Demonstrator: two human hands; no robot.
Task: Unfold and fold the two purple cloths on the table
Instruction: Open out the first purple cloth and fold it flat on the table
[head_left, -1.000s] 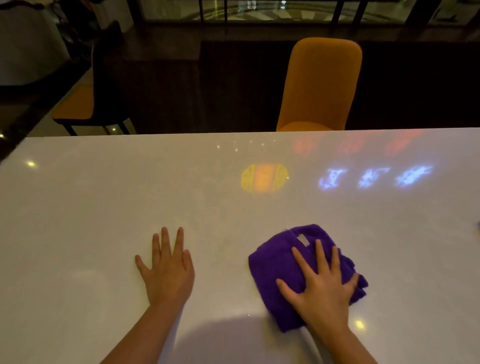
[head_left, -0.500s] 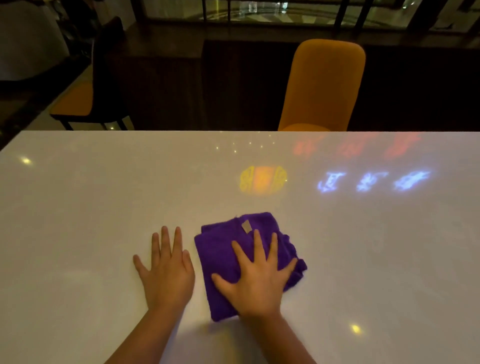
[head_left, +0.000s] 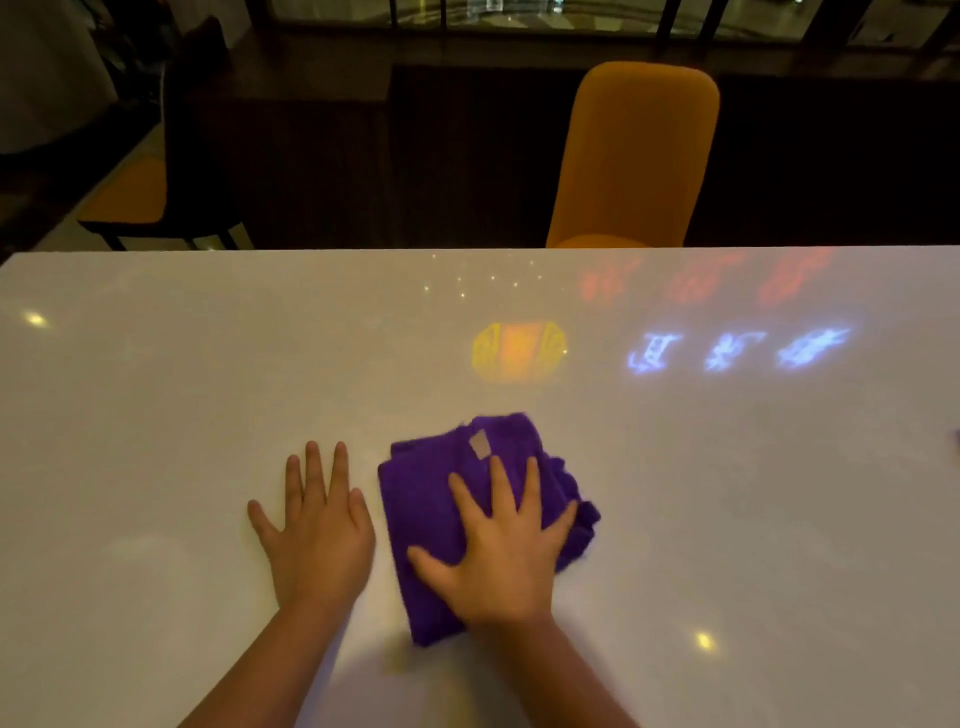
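Inspector: Right hand (head_left: 501, 556) lies flat, fingers spread wide, palm down on the folded purple cloth (head_left: 431, 499); nothing is gripped. Left hand (head_left: 317, 530) is flat and open on the bare surface (head_left: 156, 415), just left of the cloth, apart from it.

Clerk: Cloth position?

Inspector: Near centre, bundled, pale label (head_left: 480, 447) on top. A purple sliver at the far right edge may be the second cloth; cannot confirm.

Clerk: Risks?

Inspector: The glossy surface may let the bundle slide under a push. Layers could bunch if lifted by one corner.

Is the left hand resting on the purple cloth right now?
No, the left hand lies flat on the bare table beside the cloth.
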